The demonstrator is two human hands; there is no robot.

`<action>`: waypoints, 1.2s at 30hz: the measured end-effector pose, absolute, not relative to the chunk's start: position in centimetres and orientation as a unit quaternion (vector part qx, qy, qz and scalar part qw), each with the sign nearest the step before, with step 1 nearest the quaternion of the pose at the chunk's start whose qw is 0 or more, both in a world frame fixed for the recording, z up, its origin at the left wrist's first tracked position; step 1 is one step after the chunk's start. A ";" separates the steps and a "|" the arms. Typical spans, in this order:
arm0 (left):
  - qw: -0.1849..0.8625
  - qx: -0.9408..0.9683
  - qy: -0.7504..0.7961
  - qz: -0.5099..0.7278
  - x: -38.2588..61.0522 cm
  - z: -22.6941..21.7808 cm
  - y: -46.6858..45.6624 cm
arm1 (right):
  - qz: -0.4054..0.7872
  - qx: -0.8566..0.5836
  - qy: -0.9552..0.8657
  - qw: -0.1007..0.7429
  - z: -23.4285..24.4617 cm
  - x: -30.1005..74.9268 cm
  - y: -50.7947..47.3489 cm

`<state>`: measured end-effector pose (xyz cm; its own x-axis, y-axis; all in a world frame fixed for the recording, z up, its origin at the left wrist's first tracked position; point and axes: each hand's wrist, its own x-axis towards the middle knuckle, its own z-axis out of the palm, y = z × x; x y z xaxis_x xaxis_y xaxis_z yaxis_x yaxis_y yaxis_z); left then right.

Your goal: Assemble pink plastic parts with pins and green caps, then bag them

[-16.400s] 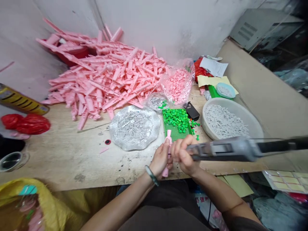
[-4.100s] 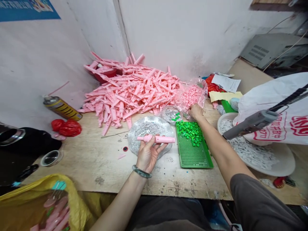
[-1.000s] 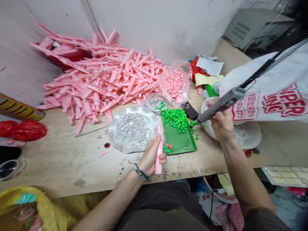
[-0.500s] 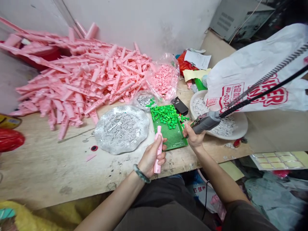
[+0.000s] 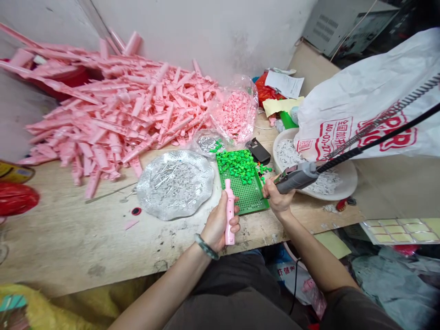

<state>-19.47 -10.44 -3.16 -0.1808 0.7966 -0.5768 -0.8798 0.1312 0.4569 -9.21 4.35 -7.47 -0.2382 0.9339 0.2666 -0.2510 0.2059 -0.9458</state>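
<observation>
My left hand (image 5: pixel 216 225), with a bracelet at the wrist, is closed around a slim pink plastic housing (image 5: pixel 230 217) with a narrow neck and small holes. The housing stands nearly upright in view, in front of a green perforated tray (image 5: pixel 247 204) that bears small bright green parts (image 5: pixel 239 165). My right hand (image 5: pixel 280 201) grips a grey electric screwdriver (image 5: pixel 298 177) with a black cable and a coil spring running up to the right. Its tip is hidden by my fingers. The two hands are apart.
Left of the tray lies a silvery dish (image 5: pixel 141 195) of screws and small grey pieces. A large heap of pink plastic parts (image 5: pixel 113 114) fills the back left. Behind the screwdriver stands a white bowl (image 5: pixel 352 185) of white pieces; a white printed bag (image 5: pixel 371 96) rises above it.
The pink housing has turned slightly in my left hand, and its holes show more plainly. My left thumb has shifted toward its side. The right hand keeps its grip on the screwdriver.
</observation>
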 end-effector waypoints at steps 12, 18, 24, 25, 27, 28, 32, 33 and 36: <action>0.576 -0.033 0.452 0.681 -17.9 -3.3 -10.2 | 0.641 -0.103 -0.554 0.521 2.3 -9.8 -0.8; 0.566 -0.004 0.454 0.688 -17.6 -3.2 -10.6 | 0.675 -0.021 -0.571 0.467 2.7 -10.5 -4.6; 0.556 0.023 0.475 0.682 -17.9 -2.6 -11.1 | 0.660 -0.019 -0.591 0.464 1.3 -11.3 -4.8; 0.552 0.035 0.485 0.677 -17.8 -2.6 -11.3 | 0.664 -0.019 -0.590 0.459 1.1 -11.3 -4.9; 0.546 0.059 0.506 0.665 -17.7 -2.4 -11.5 | 0.670 -0.022 -0.587 0.453 0.6 -11.4 -5.1; 0.544 0.067 0.514 0.660 -17.6 -2.4 -11.6 | 0.672 -0.023 -0.586 0.453 0.2 -11.5 -5.2; 0.543 0.089 0.531 0.645 -18.1 -2.6 -11.4 | 0.669 -0.016 -0.593 0.447 -0.7 -12.2 -5.8; 0.542 0.100 0.535 0.640 -18.7 -2.6 -11.6 | 0.672 -0.009 -0.597 0.438 -0.6 -12.6 -5.8; 0.476 0.125 0.595 0.636 -22.6 -2.4 -14.7 | 0.699 0.002 -0.576 0.424 0.7 -13.9 -5.1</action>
